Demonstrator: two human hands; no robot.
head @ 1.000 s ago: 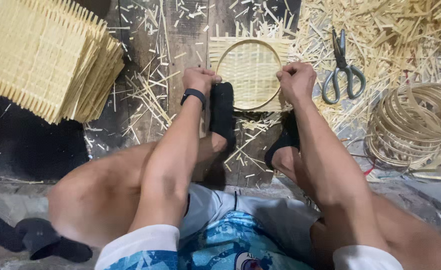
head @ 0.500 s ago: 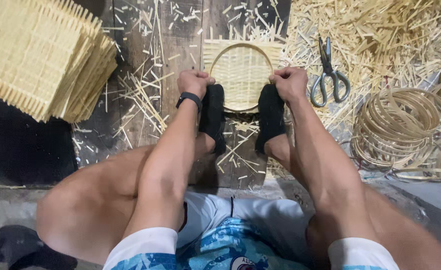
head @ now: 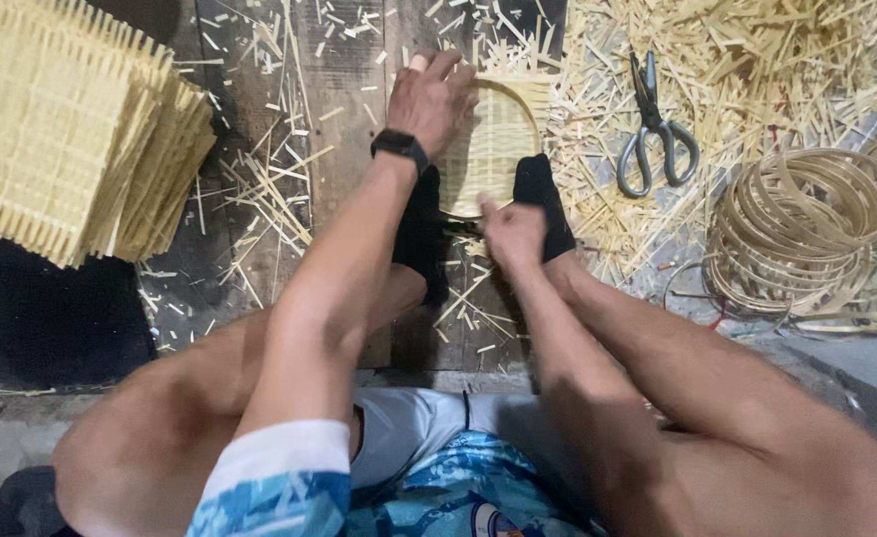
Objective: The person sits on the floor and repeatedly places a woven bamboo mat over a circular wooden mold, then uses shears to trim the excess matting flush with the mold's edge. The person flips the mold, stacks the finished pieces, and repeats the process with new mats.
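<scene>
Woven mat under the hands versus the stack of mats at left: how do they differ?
The woven mat lies single and flat with a round hoop on it, pinned by both feet; the stack of mats is many square sheets piled and untouched, with no hoop. The left hand presses the single mat; the right hand grips its near edge. Both are pale woven bamboo.

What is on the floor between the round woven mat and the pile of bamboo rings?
The scissors lie there on a litter of bamboo scraps, between the round woven mat and the bamboo rings; the head view shows it.
</scene>
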